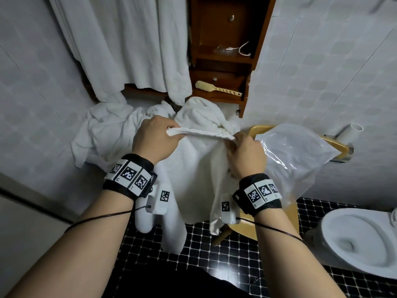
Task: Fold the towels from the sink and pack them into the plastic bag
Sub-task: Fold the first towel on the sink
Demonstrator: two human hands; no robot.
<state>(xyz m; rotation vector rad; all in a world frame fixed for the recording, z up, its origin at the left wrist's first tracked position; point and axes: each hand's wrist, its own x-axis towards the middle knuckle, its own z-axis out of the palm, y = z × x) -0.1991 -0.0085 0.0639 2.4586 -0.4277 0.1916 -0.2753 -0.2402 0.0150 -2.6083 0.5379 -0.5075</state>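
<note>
Pinching the towel (193,173) by its top edge with both hands: your left hand (153,140) has its fingers curled over the left end of the folded edge, and your right hand (245,155) is clamped on the right end, fingers bunched round the cloth. The edge runs taut between them near frame centre, sloping slightly down to the right, with several layers showing along it. The rest of the towel hangs below your hands, its lower corners dangling above the black mosaic floor (214,259). More white towels (116,130) lie in a crumpled heap just behind your hands, centre-left; what they rest on is covered, can't tell. The plastic bag (300,153), clear, sits right of centre, just beside your right hand, draped over a wooden chair (263,129); can't tell whether its mouth is open. Both wrists carry black bands with square black-and-white marker tags (129,174), a thin cable running off each. Upper centre: wooden cabinet (223,29), white cable (243,49) on one shelf, pale brush (218,89) on the ledge below. White cloth (129,44) hangs in folds upper left. Toilet (361,235) lower right, bowl visible. Pale tiled walls either side.
</note>
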